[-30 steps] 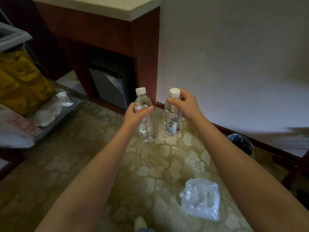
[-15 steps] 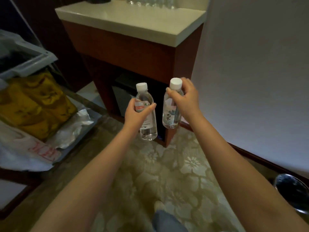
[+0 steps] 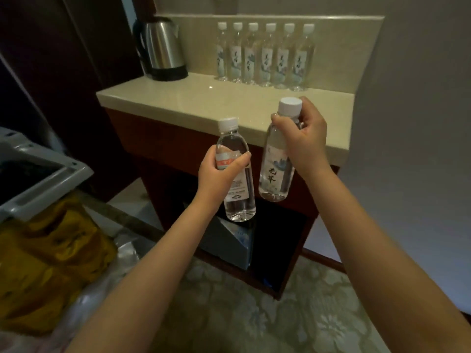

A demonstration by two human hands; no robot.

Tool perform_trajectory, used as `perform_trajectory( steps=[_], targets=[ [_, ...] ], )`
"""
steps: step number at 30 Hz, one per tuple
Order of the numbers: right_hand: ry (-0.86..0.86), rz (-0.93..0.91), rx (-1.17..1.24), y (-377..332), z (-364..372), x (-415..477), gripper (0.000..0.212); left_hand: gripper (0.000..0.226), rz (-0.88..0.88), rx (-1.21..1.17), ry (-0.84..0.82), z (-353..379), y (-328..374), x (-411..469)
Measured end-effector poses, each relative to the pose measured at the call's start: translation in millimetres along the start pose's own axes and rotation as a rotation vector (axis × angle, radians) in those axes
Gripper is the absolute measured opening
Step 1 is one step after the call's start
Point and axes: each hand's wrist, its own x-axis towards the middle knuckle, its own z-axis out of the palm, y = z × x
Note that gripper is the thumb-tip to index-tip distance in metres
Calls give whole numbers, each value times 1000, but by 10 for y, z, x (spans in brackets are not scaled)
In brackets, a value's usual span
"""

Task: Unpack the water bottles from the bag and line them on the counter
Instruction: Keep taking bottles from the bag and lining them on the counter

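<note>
My left hand [image 3: 220, 171] grips a clear water bottle with a red-and-white label [image 3: 235, 171] around its middle. In my right hand [image 3: 303, 138] is a taller bottle with black characters on its label [image 3: 276, 171], held by the neck just under the white cap. Both bottles are upright in the air in front of the cream counter [image 3: 204, 103], below its front edge. A row of several capped water bottles [image 3: 265, 56] stands against the backsplash at the counter's far side. The bag is not in view.
A steel electric kettle [image 3: 163, 48] stands at the counter's back left. Below the counter is a red-brown cabinet [image 3: 163, 146] with an open dark niche. A grey cart with yellow cloth [image 3: 51, 250] is on the left. Patterned carpet covers the floor.
My view has lifted from the floor to the counter, and both hands have risen with their bottles. The plastic bag on the floor has left the view; the row of bottles and kettle have appeared.
</note>
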Motion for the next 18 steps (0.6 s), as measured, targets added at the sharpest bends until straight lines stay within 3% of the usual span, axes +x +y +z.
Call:
perform_trajectory(
  steps=[8, 13, 18],
  targets=[
    [176, 25, -40, -110, 755, 1056, 9, 33, 62, -69, -183, -457, 304, 1480],
    [207, -49, -46, 79, 1035, 1697, 17, 36, 131, -110, -251, -467, 311, 2386],
    [203, -100, -79, 420, 1234, 2388, 10, 36, 160, -124, -242, -425, 246, 3307]
  ],
)
